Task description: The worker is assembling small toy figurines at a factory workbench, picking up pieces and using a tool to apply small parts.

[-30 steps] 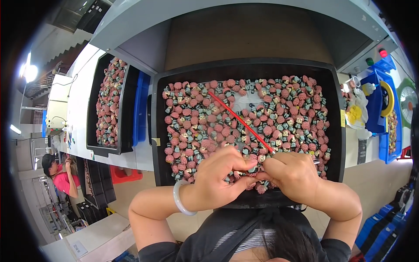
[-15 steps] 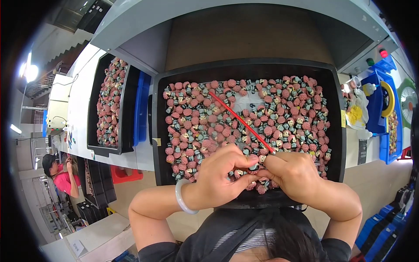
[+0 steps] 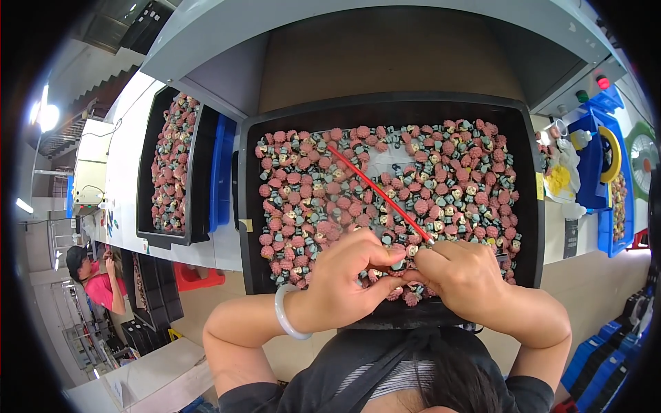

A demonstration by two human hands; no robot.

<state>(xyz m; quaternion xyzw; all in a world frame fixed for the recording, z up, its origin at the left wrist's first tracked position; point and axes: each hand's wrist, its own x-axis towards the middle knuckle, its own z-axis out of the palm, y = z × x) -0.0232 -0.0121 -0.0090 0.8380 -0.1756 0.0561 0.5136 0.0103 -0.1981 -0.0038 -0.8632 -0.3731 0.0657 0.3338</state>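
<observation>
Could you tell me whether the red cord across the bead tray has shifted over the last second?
No. The red cord runs the same diagonal across the black tray, down to the right hand.

Labels and signs, placed relative to the hands. A small yellow label (image 3: 539, 186), a narrow upright rectangle, sits on the right rim of the black tray (image 3: 530, 227), up and to the right of the right hand (image 3: 468, 275). A small pale square tag (image 3: 246, 225) lies at the tray's left rim, up and to the left of the left hand (image 3: 344, 279). A dark upright rectangular card (image 3: 570, 238) with pale markings stands on the table (image 3: 558, 241), well to the right of the right hand. A little cluster of coloured stickers (image 3: 110, 221) shows on the white surface far to the left of the left hand; details are too small to tell.
</observation>
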